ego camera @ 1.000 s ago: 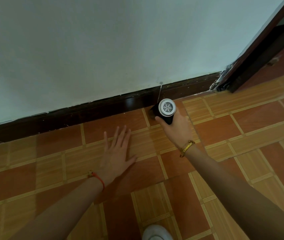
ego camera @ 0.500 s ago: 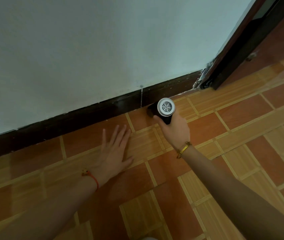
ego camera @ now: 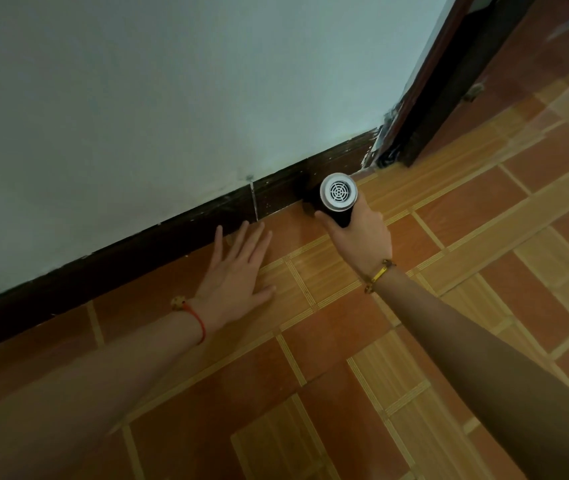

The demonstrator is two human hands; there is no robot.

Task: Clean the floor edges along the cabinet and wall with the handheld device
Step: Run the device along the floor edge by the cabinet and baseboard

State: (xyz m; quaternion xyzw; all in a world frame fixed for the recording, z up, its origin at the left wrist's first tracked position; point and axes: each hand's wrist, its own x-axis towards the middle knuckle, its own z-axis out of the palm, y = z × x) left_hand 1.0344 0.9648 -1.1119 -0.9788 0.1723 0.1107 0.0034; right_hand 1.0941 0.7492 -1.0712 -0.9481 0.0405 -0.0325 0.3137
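Note:
The handheld device (ego camera: 338, 195) is a black cylinder with a white grilled round end facing me. My right hand (ego camera: 359, 237) grips it from below, and its front end, hidden from me, points at the dark baseboard (ego camera: 186, 233) where the white wall (ego camera: 172, 98) meets the tiled floor (ego camera: 345, 341). My left hand (ego camera: 238, 275) lies flat on the floor with fingers spread, fingertips almost at the baseboard, to the left of the device. A red string circles my left wrist and a gold bracelet my right.
A dark door frame (ego camera: 449, 81) rises at the upper right, just past the end of the baseboard, with chipped paint at its foot. The floor of orange and wood-pattern tiles extends to the right and toward me.
My right hand has slid the device rightward along the baseboard, past the pale seam and closer to the door frame. My left hand has shifted forward to the baseboard.

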